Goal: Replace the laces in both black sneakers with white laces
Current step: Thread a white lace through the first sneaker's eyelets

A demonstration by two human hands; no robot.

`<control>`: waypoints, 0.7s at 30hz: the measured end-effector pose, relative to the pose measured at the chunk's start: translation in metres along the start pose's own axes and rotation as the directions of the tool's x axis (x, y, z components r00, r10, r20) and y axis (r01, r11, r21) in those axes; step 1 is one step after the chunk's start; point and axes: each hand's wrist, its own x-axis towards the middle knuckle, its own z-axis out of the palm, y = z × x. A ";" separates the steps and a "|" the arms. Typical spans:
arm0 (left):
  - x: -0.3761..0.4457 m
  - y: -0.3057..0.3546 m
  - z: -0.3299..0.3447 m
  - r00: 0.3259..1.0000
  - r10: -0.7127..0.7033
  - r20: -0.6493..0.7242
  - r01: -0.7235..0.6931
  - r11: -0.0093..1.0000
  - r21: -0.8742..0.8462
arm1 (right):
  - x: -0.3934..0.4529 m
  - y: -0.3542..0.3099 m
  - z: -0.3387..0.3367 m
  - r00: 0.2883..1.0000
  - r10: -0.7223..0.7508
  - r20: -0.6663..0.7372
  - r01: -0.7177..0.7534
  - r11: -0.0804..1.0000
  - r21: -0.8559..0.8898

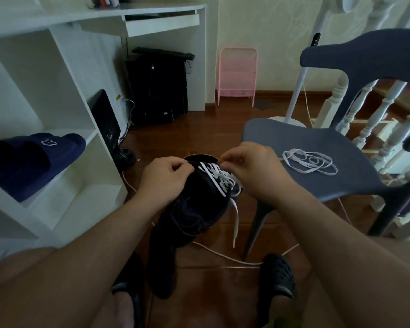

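Roughly midway: first black sneaker (pixel 194 197) nearly laced white, left hand (pixel 166 178) and right hand (pixel 249 166) pinching its white lace (pixel 219 177); spare white lace (pixel 310 163) unused on chair (pixel 317 147), second sneaker (pixel 162 263) seemingly unlaced.

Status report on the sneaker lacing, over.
Both hands, left and right, pinching white lace on black sneaker. Lacing partway, one end dangling. Spare white lace on grey chair. Nothing in the way.
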 end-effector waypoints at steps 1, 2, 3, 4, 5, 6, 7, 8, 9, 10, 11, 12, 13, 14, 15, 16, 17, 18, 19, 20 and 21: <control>-0.001 0.001 0.002 0.999 -0.031 0.016 0.032 0.999 -0.044 | 0.001 -0.002 0.003 0.999 -0.014 -0.030 0.014 1.000 0.003; -0.002 0.003 0.004 0.998 -0.054 0.043 0.058 0.994 -0.090 | 0.002 -0.004 0.005 0.998 -0.030 -0.058 0.031 0.999 0.015; -0.003 0.006 0.005 0.995 -0.071 0.071 0.080 0.988 -0.135 | 0.002 -0.006 0.007 0.996 -0.045 -0.075 0.048 0.998 0.031; -0.004 0.008 0.006 0.992 -0.080 0.098 0.096 0.982 -0.165 | 0.002 -0.007 0.008 0.995 -0.057 -0.077 0.061 0.997 0.045; -0.007 0.010 0.006 0.989 -0.086 0.123 0.108 0.976 -0.191 | 0.002 -0.010 0.008 0.996 -0.065 -0.063 0.069 0.996 0.059; -0.008 0.012 0.006 0.985 -0.087 0.147 0.118 0.968 -0.219 | 0.001 -0.013 0.009 0.997 -0.073 -0.038 0.075 0.995 0.063; -0.010 0.014 0.007 0.982 -0.092 0.164 0.133 0.958 -0.255 | 0.001 -0.015 0.010 0.996 -0.085 -0.014 0.085 0.995 0.049; -0.011 0.015 0.007 0.978 -0.104 0.178 0.153 0.945 -0.288 | 0.000 -0.017 0.013 0.996 -0.093 0.007 0.093 0.995 0.017; -0.012 0.018 0.008 0.975 -0.121 0.189 0.177 0.931 -0.319 | 0.000 -0.018 0.015 0.995 -0.093 0.029 0.094 0.995 -0.025; -0.013 0.018 0.009 0.971 -0.133 0.197 0.195 0.921 -0.336 | 0.000 -0.019 0.017 0.995 -0.083 0.051 0.086 0.995 -0.058; -0.013 0.018 0.010 0.968 -0.146 0.204 0.211 0.913 -0.349 | -0.001 -0.019 0.019 0.996 -0.066 0.066 0.071 0.995 -0.075; -0.013 0.017 0.010 0.965 -0.159 0.208 0.226 0.907 -0.356 | -0.001 -0.020 0.020 0.996 -0.049 0.072 0.055 0.996 -0.076; -0.013 0.017 0.010 0.964 -0.170 0.206 0.236 0.901 -0.364 | -0.002 -0.020 0.021 0.997 -0.034 0.067 0.039 0.996 -0.076; -0.013 0.016 0.010 0.964 -0.172 0.205 0.240 0.895 -0.375 | -0.002 -0.021 0.021 0.998 -0.019 0.055 0.023 0.997 -0.078; -0.013 0.016 0.010 0.964 -0.170 0.204 0.239 0.890 -0.389 | -0.002 -0.021 0.021 0.999 -0.002 0.043 0.006 0.997 -0.080; -0.013 0.015 0.010 0.965 -0.162 0.205 0.233 0.886 -0.401 | -0.002 -0.022 0.021 0.999 0.009 0.031 -0.006 0.997 -0.079; -0.013 0.016 0.010 0.967 -0.153 0.206 0.227 0.884 -0.409 | -0.003 -0.023 0.021 1.000 0.013 0.014 -0.012 0.997 -0.077; -0.013 0.016 0.010 0.967 -0.143 0.211 0.220 0.884 -0.413 | -0.003 -0.023 0.021 1.000 0.016 -0.007 -0.016 0.997 -0.071; -0.013 0.016 0.009 0.967 -0.135 0.216 0.216 0.883 -0.417 | -0.004 -0.023 0.022 0.999 0.021 -0.035 -0.023 0.998 -0.052; -0.013 0.018 0.009 0.967 -0.127 0.220 0.211 0.882 -0.421 | -0.004 -0.023 0.023 0.997 0.032 -0.064 -0.033 0.999 -0.022; -0.014 0.018 0.008 0.968 -0.120 0.221 0.206 0.883 -0.422 | -0.005 -0.024 0.024 0.995 0.045 -0.087 -0.045 0.999 0.006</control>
